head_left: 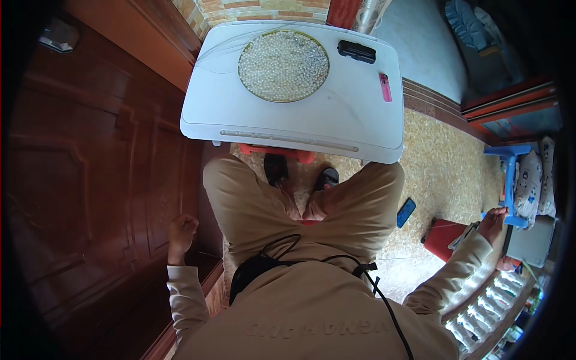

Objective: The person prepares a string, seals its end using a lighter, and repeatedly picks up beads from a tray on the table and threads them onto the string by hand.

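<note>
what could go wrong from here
The beads nearly cover the round tray, so a knock to the table might spill some.

The blue phone lies on the floor at the person's right, where it could get stepped on.

The black cable runs loose over the person's front and might snag on a sudden move.

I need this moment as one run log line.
left hand: near door; right hand: out sideways; grip: unclear; beads: in round tray, on white table
</note>
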A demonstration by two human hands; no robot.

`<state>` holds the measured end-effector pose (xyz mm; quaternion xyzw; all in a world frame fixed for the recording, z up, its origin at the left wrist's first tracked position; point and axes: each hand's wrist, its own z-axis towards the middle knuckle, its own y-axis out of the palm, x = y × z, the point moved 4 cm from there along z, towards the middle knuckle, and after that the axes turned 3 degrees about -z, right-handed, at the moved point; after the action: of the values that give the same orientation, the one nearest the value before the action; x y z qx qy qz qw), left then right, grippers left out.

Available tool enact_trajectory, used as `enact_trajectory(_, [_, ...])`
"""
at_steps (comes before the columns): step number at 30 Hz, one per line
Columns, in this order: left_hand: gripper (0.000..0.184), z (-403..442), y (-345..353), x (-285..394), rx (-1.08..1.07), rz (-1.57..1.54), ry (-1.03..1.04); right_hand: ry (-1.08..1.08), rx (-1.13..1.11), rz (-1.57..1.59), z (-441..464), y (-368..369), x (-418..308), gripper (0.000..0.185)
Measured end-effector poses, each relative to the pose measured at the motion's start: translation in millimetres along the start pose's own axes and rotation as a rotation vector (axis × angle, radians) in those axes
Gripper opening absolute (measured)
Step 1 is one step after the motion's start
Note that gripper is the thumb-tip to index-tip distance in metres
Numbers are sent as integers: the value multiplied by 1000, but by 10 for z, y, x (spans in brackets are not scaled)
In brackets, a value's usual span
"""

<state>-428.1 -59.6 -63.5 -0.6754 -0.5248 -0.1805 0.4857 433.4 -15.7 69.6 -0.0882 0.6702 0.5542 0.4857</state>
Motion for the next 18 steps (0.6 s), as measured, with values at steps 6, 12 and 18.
enact_trajectory(6, [7, 44, -218, 131, 153, 198, -5, -68, -40, -77, -71, 347, -136, 20])
enact_trajectory(12, [10, 65, -365, 275, 231, 303, 14, -117, -77, -154, 21, 460, -260, 20])
enact_trajectory(18, [11, 143, -338, 554, 257, 439, 98, -192, -113, -226, 182, 368, -661, 20])
